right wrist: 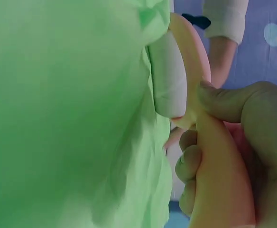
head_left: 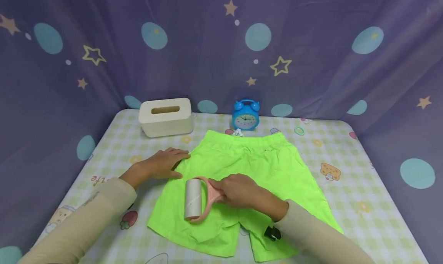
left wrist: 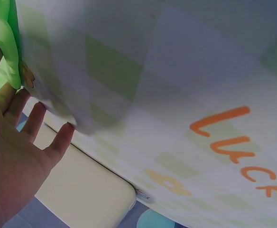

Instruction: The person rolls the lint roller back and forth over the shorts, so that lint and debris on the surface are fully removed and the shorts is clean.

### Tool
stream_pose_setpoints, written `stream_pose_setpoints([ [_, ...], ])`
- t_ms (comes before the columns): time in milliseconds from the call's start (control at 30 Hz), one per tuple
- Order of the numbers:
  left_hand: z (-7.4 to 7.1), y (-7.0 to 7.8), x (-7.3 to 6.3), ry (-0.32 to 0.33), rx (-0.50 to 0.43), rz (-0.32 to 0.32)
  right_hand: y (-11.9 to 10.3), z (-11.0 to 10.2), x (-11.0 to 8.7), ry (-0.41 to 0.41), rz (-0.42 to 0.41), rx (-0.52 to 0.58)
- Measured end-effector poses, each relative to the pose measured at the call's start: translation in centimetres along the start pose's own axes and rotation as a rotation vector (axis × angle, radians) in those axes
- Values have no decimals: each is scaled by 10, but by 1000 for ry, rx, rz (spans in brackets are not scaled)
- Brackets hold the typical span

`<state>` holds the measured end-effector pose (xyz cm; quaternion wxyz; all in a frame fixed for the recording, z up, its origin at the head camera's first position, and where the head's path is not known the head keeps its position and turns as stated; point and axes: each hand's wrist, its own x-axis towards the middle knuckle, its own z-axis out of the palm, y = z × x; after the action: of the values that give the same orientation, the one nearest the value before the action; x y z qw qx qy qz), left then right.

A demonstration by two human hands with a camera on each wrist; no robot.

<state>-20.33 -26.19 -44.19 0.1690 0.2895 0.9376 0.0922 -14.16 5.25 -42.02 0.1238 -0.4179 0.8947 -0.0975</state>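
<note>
Two bare hands work over a pair of neon-green shorts point(head_left: 263, 168) laid flat on a checked tablecloth point(head_left: 349, 202). The right hand point(head_left: 238, 191) wraps its fingers around the pink handle of a lint roller point(head_left: 192, 198), its white roll against the fabric of the leg on the person's left. The left hand point(head_left: 162, 163), fingers extended and parted, rests at the side edge of the shorts, with fingertips touching the cloth. Pale sleeves point(head_left: 79, 218) cover both forearms. Beyond the waistband, a blue twin-bell alarm clock point(head_left: 245, 120) stands upright near the table's far edge. To its left sits a cream tissue box point(head_left: 167, 127) with an oblong slot in its top; to its right lies a small green ring point(head_left: 299, 130). A purple curtain point(head_left: 207, 64) patterned with stars and teal ovals hangs behind.
</note>
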Motion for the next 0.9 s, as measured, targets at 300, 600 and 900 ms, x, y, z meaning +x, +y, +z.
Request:
stream_pose_setpoints([
  [300, 2, 0, 3, 5, 12, 2, -28, 7, 26, -28, -4, -94],
  [600, 2, 1, 3, 23, 2, 5, -59, 12, 49, -12, 13, -117],
  [900, 1, 0, 4, 43, 14, 22, -81, 18, 63, -33, 61, -107],
])
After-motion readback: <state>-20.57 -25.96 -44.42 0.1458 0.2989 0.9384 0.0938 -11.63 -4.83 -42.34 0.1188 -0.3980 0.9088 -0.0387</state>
